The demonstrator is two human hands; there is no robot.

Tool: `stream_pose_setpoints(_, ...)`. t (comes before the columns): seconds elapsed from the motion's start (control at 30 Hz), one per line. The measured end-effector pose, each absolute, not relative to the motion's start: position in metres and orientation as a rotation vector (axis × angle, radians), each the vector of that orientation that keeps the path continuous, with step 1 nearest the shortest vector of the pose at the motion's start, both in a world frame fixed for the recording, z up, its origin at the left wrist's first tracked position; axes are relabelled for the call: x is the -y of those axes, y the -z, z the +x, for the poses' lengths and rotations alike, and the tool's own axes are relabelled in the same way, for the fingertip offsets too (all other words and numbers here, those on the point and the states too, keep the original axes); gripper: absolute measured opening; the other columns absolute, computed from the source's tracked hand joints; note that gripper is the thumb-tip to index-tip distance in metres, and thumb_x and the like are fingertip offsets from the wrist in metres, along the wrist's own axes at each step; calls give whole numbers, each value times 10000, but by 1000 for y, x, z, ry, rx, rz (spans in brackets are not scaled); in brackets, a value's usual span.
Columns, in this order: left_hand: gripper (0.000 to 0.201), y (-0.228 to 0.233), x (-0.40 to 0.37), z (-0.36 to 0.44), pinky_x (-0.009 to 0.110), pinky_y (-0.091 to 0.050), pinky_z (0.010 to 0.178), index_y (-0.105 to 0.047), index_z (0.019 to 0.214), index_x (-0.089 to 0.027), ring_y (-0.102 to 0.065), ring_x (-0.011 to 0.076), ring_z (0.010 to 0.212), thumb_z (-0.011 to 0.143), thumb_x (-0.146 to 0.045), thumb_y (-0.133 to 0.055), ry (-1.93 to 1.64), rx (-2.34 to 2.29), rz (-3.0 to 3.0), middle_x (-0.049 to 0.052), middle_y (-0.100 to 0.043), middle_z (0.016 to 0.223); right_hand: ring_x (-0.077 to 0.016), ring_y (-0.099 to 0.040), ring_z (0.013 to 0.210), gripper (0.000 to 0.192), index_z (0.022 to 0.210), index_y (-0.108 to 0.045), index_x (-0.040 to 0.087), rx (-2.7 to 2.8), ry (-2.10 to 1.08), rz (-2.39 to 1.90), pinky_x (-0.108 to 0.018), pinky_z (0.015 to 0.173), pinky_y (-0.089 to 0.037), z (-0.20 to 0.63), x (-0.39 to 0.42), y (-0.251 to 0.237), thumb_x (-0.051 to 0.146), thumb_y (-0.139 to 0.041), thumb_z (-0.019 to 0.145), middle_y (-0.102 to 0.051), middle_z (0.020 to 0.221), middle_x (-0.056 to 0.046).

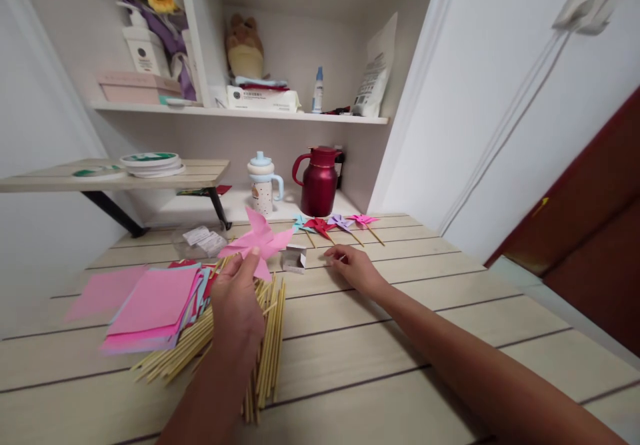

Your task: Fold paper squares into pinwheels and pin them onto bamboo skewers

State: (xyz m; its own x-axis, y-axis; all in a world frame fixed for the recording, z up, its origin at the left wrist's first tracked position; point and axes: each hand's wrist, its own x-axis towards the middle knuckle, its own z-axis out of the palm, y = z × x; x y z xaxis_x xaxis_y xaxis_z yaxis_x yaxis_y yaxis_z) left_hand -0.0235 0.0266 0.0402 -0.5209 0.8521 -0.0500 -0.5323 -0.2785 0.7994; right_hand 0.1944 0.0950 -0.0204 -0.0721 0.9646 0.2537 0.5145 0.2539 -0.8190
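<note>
The left hand (237,298) pinches a pink paper pinwheel (260,240) above the counter (380,352), at about 11 o'clock from the bundle of wooden sticks (265,338). The right hand (353,265) rests half-open, fingertips down, just at 3 o'clock of a small white box (295,258), holding nothing. A tight pinch could crease the blades, and a slack one may let the pinwheel drop. It looks crisp, folded into pointed blades, without a stick.

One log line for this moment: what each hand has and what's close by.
left hand: holds pink pinwheel | right hand: flat on table, empty | near: small box, wooden sticks, paper stack
</note>
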Motion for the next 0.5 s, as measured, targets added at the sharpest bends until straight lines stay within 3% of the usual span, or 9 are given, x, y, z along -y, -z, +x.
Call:
stream_pose_setpoints(0.1, 91, -34, -31, -29, 196, -483, 684, -730, 788, -162, -630, 92, 710, 702, -177, -759, -1972, -1027, 505, -35, -685, 716, -190, -587, 763, 279, 1048, -719, 261, 1767, -615, -1294, -342, 785, -474, 178, -93, 19, 240, -634, 782, -663, 868, -18)
stream_pose_setpoints(0.23, 226, -23, -34, -27, 236, -487, 676, -744, 856, -149, -641, 115, 697, 661, -251, -796, -1948, -1100, 473, -5, -718, 764, -215, -602, 903, 396, 1230, -630, 250, 1721, -572, -1279, -389, 854, -490, 162, -101, 16, 351, -586, 850, -595, 1138, -86)
stream_pose_setpoints(0.33, 262, -19, -35, -26, 248, -489, 677, -744, 874, -155, -649, 124, 701, 646, -269, -805, -1941, -1144, 448, 3, -733, 776, -231, -602, 951, 609, 1323, -563, 244, 1678, -591, -1298, -403, 852, -504, 152, -116, 15, 416, -702, 755, -531, 1259, -115)
stream_pose_setpoints(0.4, 262, -18, -35, -27, 254, -493, 679, -744, 868, -159, -655, 132, 710, 640, -273, -806, -1938, -1155, 447, 4, -734, 771, -230, -614, 924, 619, 1230, -638, 232, 1678, -627, -1297, -377, 818, -510, 144, -125, 16, 388, -788, 650, -575, 1205, -100)
stream_pose_setpoints(0.5, 272, -18, -34, -29, 268, -503, 687, -748, 874, -157, -669, 146, 728, 641, -285, -804, -1922, -1158, 450, 23, -747, 812, -195, -613, 682, 236, 825, -733, 181, 1665, -705, -1311, -327, 654, -493, 133, -132, 19, 336, -762, 650, -665, 805, -44)
